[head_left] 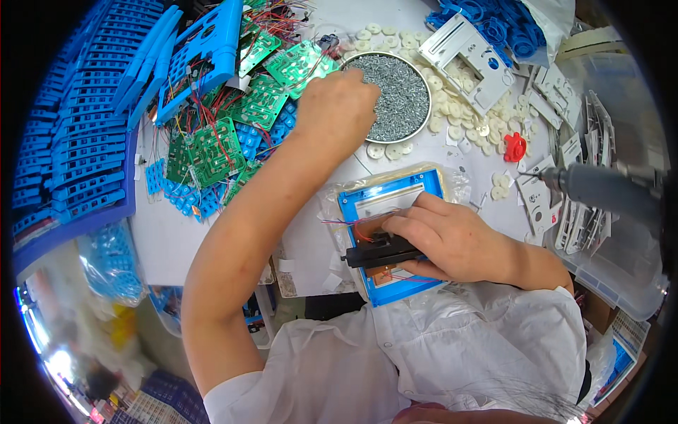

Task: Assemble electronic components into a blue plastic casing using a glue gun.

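My left hand [337, 106] reaches over the left rim of a round metal dish [429, 106] full of small silver screws [397, 95]. Its fingers are curled together at the screws, and what they pinch is hidden. A blue plastic housing [407, 291] lies on clear plastic wrap at the table's near edge, close to my body. Over it, my right hand [445, 240] grips a long black plastic part [378, 252] lying across the housing. Thin red and purple wires and a brown board [381, 271] show beside this part.
Green circuit boards [212, 152] with wires pile up left of the dish, near stacked blue panels [85, 134]. Right of it lie cream plastic discs [455, 106], a white panel [467, 62] and a red piece [515, 147]. A grey electric screwdriver [600, 185] juts in from the right.
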`<state>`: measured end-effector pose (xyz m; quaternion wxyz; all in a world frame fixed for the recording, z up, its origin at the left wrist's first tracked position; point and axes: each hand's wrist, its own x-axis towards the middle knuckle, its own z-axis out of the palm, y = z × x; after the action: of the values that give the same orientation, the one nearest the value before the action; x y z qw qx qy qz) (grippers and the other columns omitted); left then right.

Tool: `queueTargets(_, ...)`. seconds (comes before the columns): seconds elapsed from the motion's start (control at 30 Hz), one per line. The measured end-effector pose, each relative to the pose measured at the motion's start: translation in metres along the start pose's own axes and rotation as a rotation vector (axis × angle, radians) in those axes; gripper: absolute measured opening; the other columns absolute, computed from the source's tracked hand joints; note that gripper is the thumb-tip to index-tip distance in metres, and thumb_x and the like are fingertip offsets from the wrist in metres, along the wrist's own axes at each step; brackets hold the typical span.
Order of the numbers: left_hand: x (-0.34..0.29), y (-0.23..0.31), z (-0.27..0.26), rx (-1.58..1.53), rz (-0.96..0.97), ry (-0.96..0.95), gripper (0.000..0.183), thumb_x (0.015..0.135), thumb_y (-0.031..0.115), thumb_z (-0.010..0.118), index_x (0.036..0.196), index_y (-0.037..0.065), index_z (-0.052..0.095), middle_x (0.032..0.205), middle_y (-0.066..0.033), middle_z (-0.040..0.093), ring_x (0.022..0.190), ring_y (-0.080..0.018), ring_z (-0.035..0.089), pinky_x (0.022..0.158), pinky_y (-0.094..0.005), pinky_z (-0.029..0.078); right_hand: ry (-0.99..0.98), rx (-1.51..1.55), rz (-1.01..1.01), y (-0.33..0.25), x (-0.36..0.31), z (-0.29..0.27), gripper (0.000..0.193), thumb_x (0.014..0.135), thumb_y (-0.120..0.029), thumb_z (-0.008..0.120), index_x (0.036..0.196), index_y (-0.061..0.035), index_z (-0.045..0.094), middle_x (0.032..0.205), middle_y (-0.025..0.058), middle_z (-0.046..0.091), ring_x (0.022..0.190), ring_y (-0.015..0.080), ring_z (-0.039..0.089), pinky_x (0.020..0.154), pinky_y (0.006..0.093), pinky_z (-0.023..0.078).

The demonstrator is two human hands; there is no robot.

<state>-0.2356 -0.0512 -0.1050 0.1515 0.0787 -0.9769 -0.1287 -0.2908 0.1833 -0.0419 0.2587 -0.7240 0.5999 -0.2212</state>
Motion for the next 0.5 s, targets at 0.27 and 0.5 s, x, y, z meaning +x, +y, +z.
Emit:
queueTargets(0.27,-0.004,0.0,0.01,0.128,0.06,0.087,0.019,0.089,0.024,0.07,0.078,0.008,0.07,0.079,-0.0077,0.065,0.08,-0.029,0.066,0.072,-0.0465,0.046,0.333,-0.099,-0.053,-0.008,-0.033,-0.033,0.04,0.079,-0.021,0.082,0.111,-0.0035,0.066,0.101,0.0131,0.068,0.093,0.0299,0.064,0.082,0.0395,0.052)
queueTargets(0.5,-0.009,0.027,-0.04,-0.578,-0.159,-0.096,0.018,0.085,0.021,0.077,0.079,0.006,0.068,0.078,-0.0075,0.066,0.071,-0.0286,0.061,0.063,-0.0414,0.044,1.306,0.029,-0.062,0.018,-0.005,-0.086,0.061,0.093,-0.013,0.069,0.144,0.0051,0.039,0.129,0.024,0.06,0.114,0.0307,0.063,0.094,0.042,0.052)
